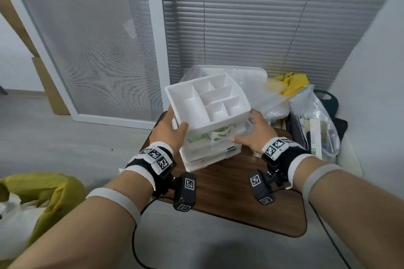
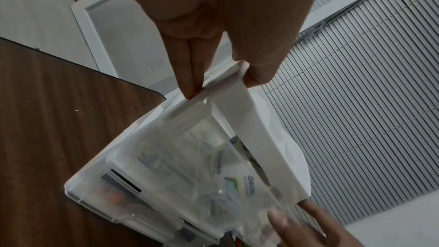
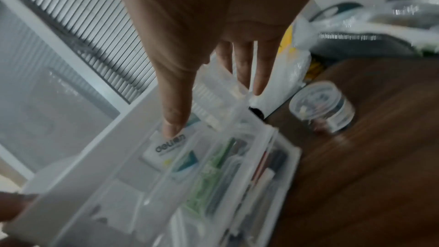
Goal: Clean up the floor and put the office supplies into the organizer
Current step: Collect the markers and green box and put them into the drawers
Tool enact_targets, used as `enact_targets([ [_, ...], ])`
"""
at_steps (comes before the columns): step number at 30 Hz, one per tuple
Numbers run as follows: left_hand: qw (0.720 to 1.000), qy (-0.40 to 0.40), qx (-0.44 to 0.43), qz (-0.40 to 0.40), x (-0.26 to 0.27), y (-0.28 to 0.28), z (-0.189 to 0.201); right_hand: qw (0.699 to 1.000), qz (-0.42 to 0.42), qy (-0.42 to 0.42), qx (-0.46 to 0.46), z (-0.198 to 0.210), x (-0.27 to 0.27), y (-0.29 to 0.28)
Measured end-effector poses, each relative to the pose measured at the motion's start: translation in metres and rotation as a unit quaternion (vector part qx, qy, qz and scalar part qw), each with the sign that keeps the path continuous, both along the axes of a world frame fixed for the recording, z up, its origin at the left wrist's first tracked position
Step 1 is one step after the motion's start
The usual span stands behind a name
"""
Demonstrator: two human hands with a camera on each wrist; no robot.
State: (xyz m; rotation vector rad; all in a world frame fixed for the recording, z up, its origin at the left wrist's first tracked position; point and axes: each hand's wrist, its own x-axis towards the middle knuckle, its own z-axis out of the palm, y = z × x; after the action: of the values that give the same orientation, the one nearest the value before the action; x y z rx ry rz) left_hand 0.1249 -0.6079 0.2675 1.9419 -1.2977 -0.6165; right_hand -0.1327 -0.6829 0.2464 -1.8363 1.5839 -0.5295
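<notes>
From the head view, our left hand grips the white divided tray at its left corner, tilted above the clear drawer organizer on the brown table; our right hand lies spread against the organizer's right side.

Left wrist: thumb and fingers pinch the tray's rim.

Right wrist: blurred, straight fingers touch the organizer.

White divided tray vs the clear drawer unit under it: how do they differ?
The white divided tray is opaque; the clear drawer unit is see-through. The tray's compartments look empty; the drawers show packed supplies. The tray sits tilted, gripped at its corner by the left hand; the drawer unit rests flat on the wooden table, the right hand open beside it. Both are boxy plastic parts of similar footprint.
</notes>
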Motion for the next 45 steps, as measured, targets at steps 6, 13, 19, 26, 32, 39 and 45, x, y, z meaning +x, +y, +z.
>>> enact_targets([
  [6,1.0,-0.005,0.011,-0.003,0.0,0.001,0.002,0.996,-0.068,-0.054,-0.001,0.003,0.03,-0.008],
  [13,0.999,-0.017,0.019,-0.026,0.003,0.0,0.003,0.992,-0.072,-0.1,-0.029,-0.007,0.019,-0.007],
  [19,0.998,0.042,-0.023,-0.044,0.0,-0.004,-0.009,0.992,-0.095,0.063,0.056,-0.06,-0.039,-0.006],
  [26,0.993,0.069,-0.087,-0.038,-0.003,-0.009,-0.021,0.983,-0.023,0.178,0.046,-0.105,-0.065,0.001],
  [32,0.989,0.076,-0.118,-0.049,-0.001,-0.01,-0.02,0.98,-0.029,0.195,0.011,-0.109,-0.045,-0.024],
  [39,0.992,0.024,-0.105,-0.069,0.006,-0.02,-0.02,0.957,0.007,0.279,0.075,-0.114,-0.034,-0.055],
  [45,0.993,0.037,-0.073,-0.081,0.007,-0.028,-0.02,0.98,-0.156,0.087,-0.084,-0.041,-0.049,-0.047],
])
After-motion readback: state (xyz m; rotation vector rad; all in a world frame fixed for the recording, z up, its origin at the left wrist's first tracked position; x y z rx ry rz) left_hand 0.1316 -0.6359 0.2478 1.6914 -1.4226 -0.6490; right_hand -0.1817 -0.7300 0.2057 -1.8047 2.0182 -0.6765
